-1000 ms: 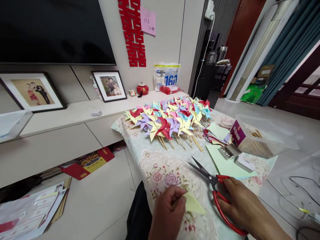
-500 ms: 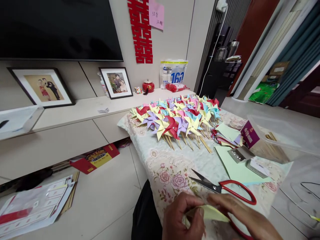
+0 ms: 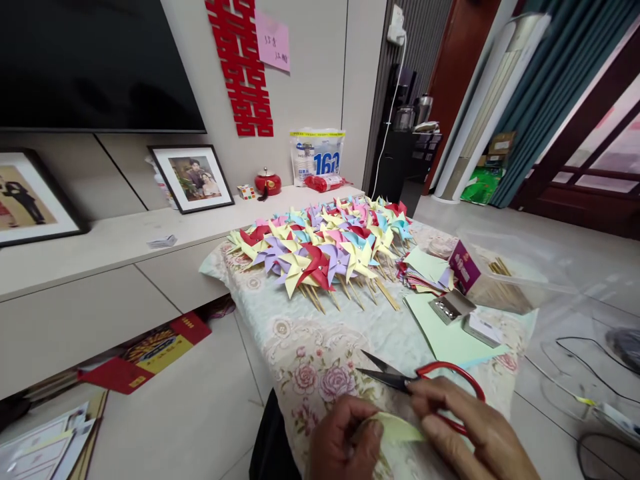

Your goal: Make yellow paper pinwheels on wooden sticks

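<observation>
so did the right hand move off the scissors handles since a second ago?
Yes. The right hand left the red scissors handles and shifted left to the yellow paper; the scissors lie on the tablecloth.

Matt yellow paper (image 3: 397, 429); glossy red plastic scissor handles (image 3: 453, 380); floral cloth (image 3: 320, 347).

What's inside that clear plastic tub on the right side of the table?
The clear tub holds wooden sticks and a purple box leaning against its near end; the cloudy wall hides its bottom.

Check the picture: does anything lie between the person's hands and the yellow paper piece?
Nothing does: left hand and right hand both already touch the yellow paper piece. The red-handled scissors lie just behind it.
</observation>
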The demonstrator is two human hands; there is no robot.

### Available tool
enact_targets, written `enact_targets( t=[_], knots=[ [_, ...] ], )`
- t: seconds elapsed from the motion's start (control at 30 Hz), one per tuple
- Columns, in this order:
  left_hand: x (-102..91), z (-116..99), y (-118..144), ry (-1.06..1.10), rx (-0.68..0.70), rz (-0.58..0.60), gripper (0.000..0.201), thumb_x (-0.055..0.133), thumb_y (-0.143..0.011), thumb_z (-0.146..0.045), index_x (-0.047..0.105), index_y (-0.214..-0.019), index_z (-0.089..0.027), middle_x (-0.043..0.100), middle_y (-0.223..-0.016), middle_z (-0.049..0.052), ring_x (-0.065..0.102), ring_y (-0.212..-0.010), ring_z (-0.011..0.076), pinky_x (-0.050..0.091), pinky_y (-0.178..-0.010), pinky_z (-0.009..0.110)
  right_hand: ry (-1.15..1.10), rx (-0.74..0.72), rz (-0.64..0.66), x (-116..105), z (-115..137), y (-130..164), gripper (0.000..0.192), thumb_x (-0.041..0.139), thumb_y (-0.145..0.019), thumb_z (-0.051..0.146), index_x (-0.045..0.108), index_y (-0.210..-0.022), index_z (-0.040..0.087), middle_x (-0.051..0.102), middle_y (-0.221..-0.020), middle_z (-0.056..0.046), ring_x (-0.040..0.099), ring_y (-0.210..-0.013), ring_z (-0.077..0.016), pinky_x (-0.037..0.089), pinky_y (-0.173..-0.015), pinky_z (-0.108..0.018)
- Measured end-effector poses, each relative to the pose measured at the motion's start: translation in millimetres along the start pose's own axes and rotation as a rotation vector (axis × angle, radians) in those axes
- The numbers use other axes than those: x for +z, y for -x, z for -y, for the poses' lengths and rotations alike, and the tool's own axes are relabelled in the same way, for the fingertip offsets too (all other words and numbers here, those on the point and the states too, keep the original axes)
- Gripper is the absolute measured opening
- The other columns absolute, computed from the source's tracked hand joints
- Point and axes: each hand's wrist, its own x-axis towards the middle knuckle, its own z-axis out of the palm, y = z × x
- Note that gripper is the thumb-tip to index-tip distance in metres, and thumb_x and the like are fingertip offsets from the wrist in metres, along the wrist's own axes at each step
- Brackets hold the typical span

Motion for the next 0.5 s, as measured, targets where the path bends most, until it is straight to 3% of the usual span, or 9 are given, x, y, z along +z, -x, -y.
enact_targets(
  t=[0.07, 0.23, 0.3, 0.5],
  knots=[
    [-5.5, -7, -4, 0.020, -0.030, -0.043, 0.031, 0.081, -0.071, -0.051, 0.073, -0.075, -0.020, 0.060, -0.060, -0.001, 0.048, -0.057, 0.0124, 0.041, -0.056, 0.023, 0.127, 0.015, -0.028, -9, -20, 6, 0.021, 0.052, -0.097, 0.030, 0.067, -0.111, 0.026, 0.074, -0.106, -0.007, 0.073, -0.094, -0.0212, 0.060, -0.077, -0.025],
    [-6.0, -21, -16, 0.158, -0.218, -0.002, 0.038, 0.090, -0.057, -0.047, 0.071, -0.070, -0.017, 0.051, -0.047, -0.006, 0.039, -0.042, 0.0065, 0.032, -0.043, 0.020, 0.418, -0.005, 0.066, -9, -68, 18, 0.046, 0.043, -0.088, 0.005, 0.064, -0.124, 0.024, 0.068, -0.121, -0.010, 0.068, -0.105, -0.0230, 0.058, -0.089, -0.035],
    [-0.2, -24, -19, 0.227, -0.233, -0.009, 0.038, 0.092, -0.054, -0.044, 0.071, -0.070, -0.016, 0.055, -0.048, -0.006, 0.045, -0.044, 0.0073, 0.035, -0.046, 0.020, 0.467, -0.006, 0.133, -5, -72, 17, 0.047, 0.041, -0.087, 0.001, 0.064, -0.122, 0.024, 0.068, -0.117, -0.010, 0.067, -0.103, -0.0240, 0.057, -0.088, -0.038],
    [11.9, -26, -29, 0.356, -0.156, 0.049, 0.028, 0.090, -0.061, -0.034, 0.072, -0.071, -0.016, 0.068, -0.065, -0.002, 0.059, -0.056, 0.0088, 0.042, -0.057, 0.020, 0.501, 0.133, 0.269, -10, -56, 15, 0.026, 0.042, -0.091, 0.006, 0.063, -0.086, 0.020, 0.066, -0.087, -0.008, 0.065, -0.077, -0.0227, 0.052, -0.070, -0.034]
  ],
)
